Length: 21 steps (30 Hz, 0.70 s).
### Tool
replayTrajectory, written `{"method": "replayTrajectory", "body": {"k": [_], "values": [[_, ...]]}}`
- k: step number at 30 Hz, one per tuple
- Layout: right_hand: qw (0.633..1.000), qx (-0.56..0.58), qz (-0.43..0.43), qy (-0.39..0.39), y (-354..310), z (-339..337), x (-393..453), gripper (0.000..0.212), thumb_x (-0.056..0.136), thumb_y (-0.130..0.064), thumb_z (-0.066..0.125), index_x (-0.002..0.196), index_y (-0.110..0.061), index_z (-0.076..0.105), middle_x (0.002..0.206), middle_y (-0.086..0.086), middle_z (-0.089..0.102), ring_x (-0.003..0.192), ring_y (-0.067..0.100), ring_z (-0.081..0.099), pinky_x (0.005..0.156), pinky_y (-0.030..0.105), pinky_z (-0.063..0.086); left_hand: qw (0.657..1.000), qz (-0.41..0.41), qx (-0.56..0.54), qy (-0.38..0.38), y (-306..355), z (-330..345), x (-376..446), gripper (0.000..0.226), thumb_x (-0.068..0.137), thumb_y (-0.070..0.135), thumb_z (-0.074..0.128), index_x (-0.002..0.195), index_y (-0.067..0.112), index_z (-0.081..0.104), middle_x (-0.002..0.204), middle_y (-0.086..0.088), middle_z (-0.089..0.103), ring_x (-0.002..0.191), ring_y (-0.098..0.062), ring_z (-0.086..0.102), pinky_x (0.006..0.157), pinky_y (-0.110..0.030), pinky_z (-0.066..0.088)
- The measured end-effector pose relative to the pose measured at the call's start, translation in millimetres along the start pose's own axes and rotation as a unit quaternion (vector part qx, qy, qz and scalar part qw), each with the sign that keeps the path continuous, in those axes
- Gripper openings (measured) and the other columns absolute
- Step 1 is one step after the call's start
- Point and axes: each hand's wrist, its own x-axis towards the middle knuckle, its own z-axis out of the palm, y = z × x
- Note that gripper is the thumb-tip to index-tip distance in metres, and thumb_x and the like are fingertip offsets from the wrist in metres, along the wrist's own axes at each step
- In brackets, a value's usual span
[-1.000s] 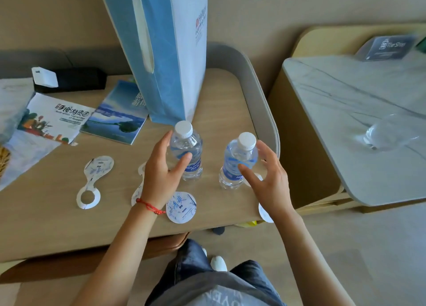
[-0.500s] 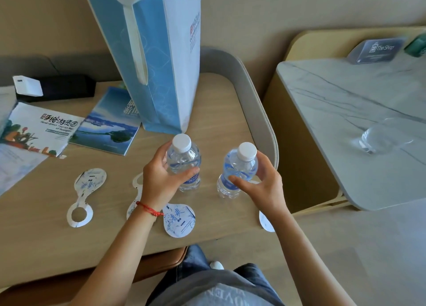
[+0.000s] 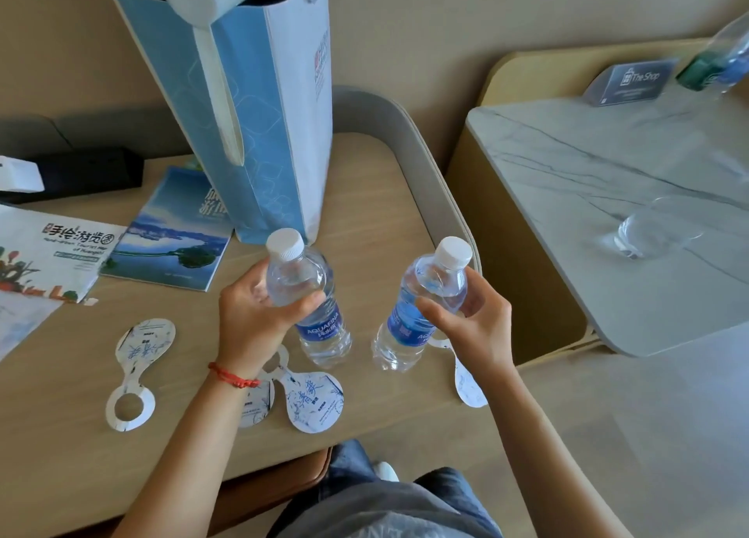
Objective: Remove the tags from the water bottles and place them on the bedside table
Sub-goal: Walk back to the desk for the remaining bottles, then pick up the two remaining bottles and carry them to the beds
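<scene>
The left hand (image 3: 259, 314) grips one water bottle (image 3: 310, 294) by its upper body and the right hand (image 3: 472, 318) grips the other bottle (image 3: 417, 314); both tilt, caps far, over the wooden tabletop (image 3: 385, 197). Paper tags (image 3: 140, 371) lie flat near the hands. The marble bedside table (image 3: 608, 164) lies to the right, nearer the right hand, so that bottle probably goes first.

Both forearms are extended forward, side by side. The left hand (image 3: 253, 314) is curled around the left bottle (image 3: 308, 294), thumb across its front, a red cord worn at the wrist. The right hand (image 3: 472, 326) is wrapped around the right bottle (image 3: 421, 306), thumb in front.
</scene>
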Motion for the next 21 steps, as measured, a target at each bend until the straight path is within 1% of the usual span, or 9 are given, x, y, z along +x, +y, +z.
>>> {"method": "replayTrajectory", "body": {"k": [2,4,7,11,14,17,18,20,21], "values": [[1.000,0.007,-0.011,0.008,-4.9,-5.6,-5.3,0.043,0.068,-0.010,0.079,0.105,-0.026,0.063,0.094,-0.021,0.071,0.091,0.000,0.066,0.068,0.010,0.051,1.000,0.011,-0.008,-0.014,6.3,0.8,1.8,0.026,0.058,0.042,0.071,0.082,0.036,0.063,0.075,0.031,0.068,0.073,0.008,0.062,0.066,-0.004,0.044],[1.000,0.015,-0.021,0.015,-9.7,-12.6,-10.0,0.041,0.068,-0.010,0.079,0.098,-0.033,0.062,0.091,-0.025,0.071,0.088,-0.001,0.067,0.066,0.008,0.050,0.999,0.012,-0.025,-0.031,10.6,4.7,3.7,0.028,0.059,0.040,0.069,0.085,0.031,0.064,0.077,0.033,0.067,0.076,0.011,0.062,0.068,-0.002,0.043],[0.998,0.035,-0.018,0.048,-14.4,-26.0,-16.8,0.034,0.063,-0.027,0.078,0.093,-0.031,0.064,0.087,-0.019,0.073,0.085,0.005,0.069,0.065,0.013,0.052,0.997,-0.002,-0.051,-0.064,13.0,12.1,6.7,0.036,0.059,0.042,0.068,0.089,0.023,0.065,0.077,0.031,0.068,0.078,0.009,0.063,0.071,-0.004,0.044],[0.994,0.039,-0.018,0.101,-17.2,-46.8,-28.3,0.045,0.056,-0.048,0.078,0.095,-0.029,0.066,0.088,-0.016,0.073,0.084,0.009,0.070,0.065,0.016,0.053,0.991,-0.021,-0.082,-0.107,15.7,26.9,8.4,0.037,0.056,0.043,0.069,0.087,0.024,0.067,0.075,0.021,0.071,0.077,0.001,0.065,0.074,-0.014,0.050],[0.988,0.025,-0.010,0.154,-14.5,-64.1,-40.2,0.044,0.058,-0.045,0.074,0.096,-0.024,0.066,0.086,-0.020,0.072,0.081,0.003,0.069,0.064,0.012,0.051,0.985,-0.036,-0.099,-0.136,18.8,43.0,7.1,0.039,0.054,0.042,0.071,0.085,0.020,0.069,0.074,0.008,0.072,0.078,-0.013,0.065,0.075,-0.030,0.052],[0.978,0.015,0.001,0.208,-10.1,-83.5,-58.8,0.051,0.060,-0.045,0.071,0.099,-0.012,0.066,0.082,-0.016,0.073,0.080,0.005,0.069,0.064,0.014,0.053,0.975,-0.023,-0.110,-0.191,24.1,61.6,0.6,0.034,0.057,0.040,0.071,0.086,0.023,0.069,0.077,0.014,0.072,0.078,-0.009,0.066,0.074,-0.024,0.053],[0.974,0.016,0.006,0.227,-9.9,-90.1,-66.7,0.053,0.061,-0.045,0.071,0.100,-0.010,0.066,0.082,-0.016,0.072,0.079,0.005,0.069,0.064,0.015,0.053,0.973,-0.019,-0.107,-0.202,25.7,68.1,-2.6,0.032,0.058,0.041,0.070,0.085,0.024,0.069,0.076,0.015,0.072,0.078,-0.009,0.066,0.074,-0.025,0.053],[0.967,0.017,0.006,0.254,-9.9,-103.7,-83.8,0.046,0.062,-0.043,0.070,0.096,-0.013,0.067,0.079,-0.016,0.073,0.076,0.005,0.069,0.063,0.014,0.052,0.970,-0.029,-0.108,-0.216,29.2,80.9,-9.4,0.028,0.056,0.043,0.071,0.078,0.028,0.069,0.073,0.010,0.071,0.079,-0.021,0.066,0.076,-0.037,0.053],[0.964,0.016,0.005,0.266,-10.4,-110.5,-92.8,0.040,0.062,-0.042,0.070,0.093,-0.017,0.068,0.079,-0.016,0.073,0.074,0.005,0.069,0.062,0.014,0.052,0.966,-0.036,-0.115,-0.227,32.0,87.8,-13.4,0.026,0.054,0.044,0.071,0.075,0.029,0.070,0.073,0.009,0.071,0.079,-0.024,0.066,0.076,-0.038,0.053]]}}
